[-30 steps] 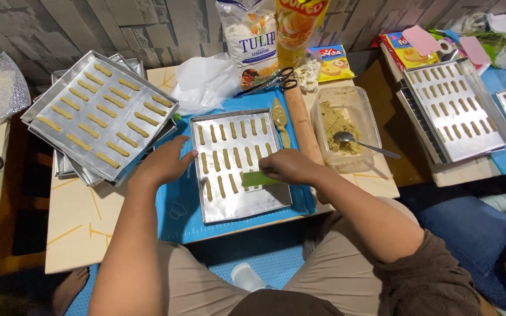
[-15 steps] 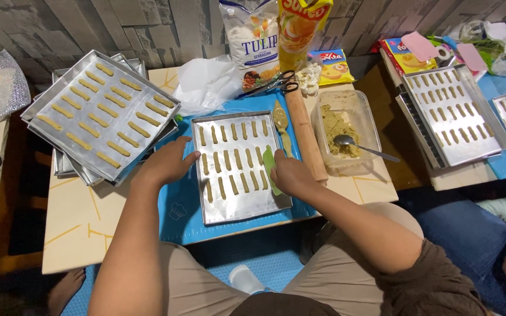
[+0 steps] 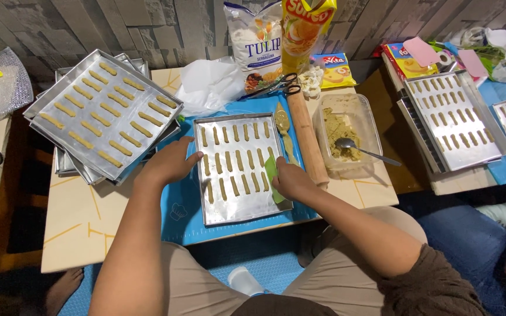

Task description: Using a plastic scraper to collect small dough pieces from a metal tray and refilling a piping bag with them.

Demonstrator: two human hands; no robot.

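A metal baking tray (image 3: 242, 210) lies on a blue mat (image 3: 180, 216) in front of me, with several short dough sticks in rows. My left hand (image 3: 171, 164) rests flat on the tray's left edge. My right hand (image 3: 293, 182) is at the tray's right edge, holding a green plastic scraper (image 3: 272, 175) over the lower right dough sticks. A strip of rolled dough (image 3: 284, 130) lies on the mat beside a wooden rolling pin (image 3: 307, 138).
A stack of trays (image 3: 103, 114) filled with dough sticks sits at the left. A clear tub of dough with a spoon (image 3: 346, 139) stands right of the rolling pin. Bags, scissors (image 3: 276, 86) and white plastic lie at the back. More filled trays (image 3: 455, 120) are at the right.
My right hand has moved with the scraper from the middle of the tray to its right edge. My left hand stayed on the tray's left edge.
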